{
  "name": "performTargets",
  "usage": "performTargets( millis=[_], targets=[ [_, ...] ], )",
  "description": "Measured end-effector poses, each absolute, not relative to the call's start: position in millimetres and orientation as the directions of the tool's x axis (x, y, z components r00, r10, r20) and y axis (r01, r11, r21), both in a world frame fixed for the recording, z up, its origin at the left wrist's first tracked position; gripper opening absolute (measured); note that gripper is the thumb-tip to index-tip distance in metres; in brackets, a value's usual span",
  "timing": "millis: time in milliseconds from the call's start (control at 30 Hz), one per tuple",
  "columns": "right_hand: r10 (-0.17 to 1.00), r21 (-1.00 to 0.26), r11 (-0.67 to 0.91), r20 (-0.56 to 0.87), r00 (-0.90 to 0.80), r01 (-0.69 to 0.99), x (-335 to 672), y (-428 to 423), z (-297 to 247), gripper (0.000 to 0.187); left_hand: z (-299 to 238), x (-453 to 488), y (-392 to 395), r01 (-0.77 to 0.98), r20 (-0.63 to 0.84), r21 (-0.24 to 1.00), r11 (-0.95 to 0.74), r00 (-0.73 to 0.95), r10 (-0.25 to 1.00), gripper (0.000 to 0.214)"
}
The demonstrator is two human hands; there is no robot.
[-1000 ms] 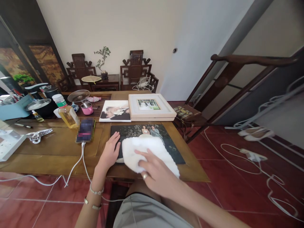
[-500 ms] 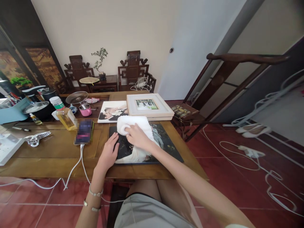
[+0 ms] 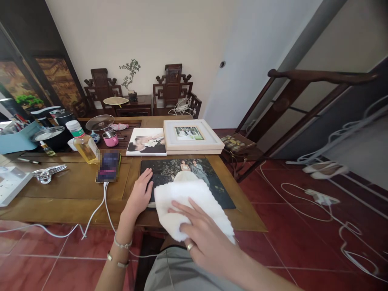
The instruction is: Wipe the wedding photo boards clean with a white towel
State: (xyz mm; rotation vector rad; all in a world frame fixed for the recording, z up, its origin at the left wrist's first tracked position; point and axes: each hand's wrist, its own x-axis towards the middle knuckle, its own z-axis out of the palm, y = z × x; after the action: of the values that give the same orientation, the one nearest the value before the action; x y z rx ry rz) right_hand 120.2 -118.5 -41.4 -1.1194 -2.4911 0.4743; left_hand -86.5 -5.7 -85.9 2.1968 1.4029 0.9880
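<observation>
A dark photo print (image 3: 209,178) of a couple lies flat at the near edge of the wooden table (image 3: 69,190). My left hand (image 3: 140,195) rests flat on its left edge, fingers stretched out. My right hand (image 3: 202,236) presses a white towel (image 3: 188,202) down on the print's near part, fingers spread over the cloth. The towel hangs past the table's front edge and hides the print's lower middle.
Behind the print lie a smaller photo canvas (image 3: 147,141) and a white framed picture (image 3: 192,135). A phone (image 3: 108,166) with a white cable, an oil bottle (image 3: 84,143), a pink cup (image 3: 110,138) and pots stand to the left. Cables trail over the red floor at right.
My right hand pushed the towel to the print's far edge, then drew it back toward me to the near edge. The left hand stayed on the print's left side.
</observation>
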Motion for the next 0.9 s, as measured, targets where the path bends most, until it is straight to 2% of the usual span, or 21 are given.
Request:
performTargets(
  millis=[167, 367, 533, 633, 767, 900],
  targets=[
    [0.826, -0.396, 0.561, 0.216, -0.52, 0.727, 119, -79, -45, 0.022, -85, -86, -6, 0.638, 0.369, 0.627, -0.447, 0.262, 0.892, 0.038],
    [0.891, -0.32, 0.453, 0.203, -0.407, 0.832, 91, -28, -41, 0.026, -84, -86, -6, 0.593, 0.36, 0.689, -0.416, 0.219, 0.907, 0.04],
    [0.815, -0.32, 0.579, 0.21, -0.54, 0.75, 66, -39, -38, 0.026, -75, -87, -8, 0.475, 0.358, 0.806, -0.352, 0.082, 0.93, 0.044],
    [0.752, -0.383, 0.649, 0.195, -0.63, 0.657, 68, -61, -36, 0.024, -70, -86, -9, 0.457, 0.339, 0.831, -0.317, 0.035, 0.94, 0.047],
    [0.693, -0.49, 0.679, 0.182, -0.697, 0.547, 91, -92, -32, 0.025, -70, -84, -10, 0.497, 0.336, 0.804, -0.328, 0.075, 0.939, 0.05],
    [0.761, -0.493, 0.618, 0.18, -0.623, 0.613, 117, -100, -32, 0.027, -77, -84, -9, 0.572, 0.357, 0.723, -0.388, 0.171, 0.918, 0.048]
  ],
)
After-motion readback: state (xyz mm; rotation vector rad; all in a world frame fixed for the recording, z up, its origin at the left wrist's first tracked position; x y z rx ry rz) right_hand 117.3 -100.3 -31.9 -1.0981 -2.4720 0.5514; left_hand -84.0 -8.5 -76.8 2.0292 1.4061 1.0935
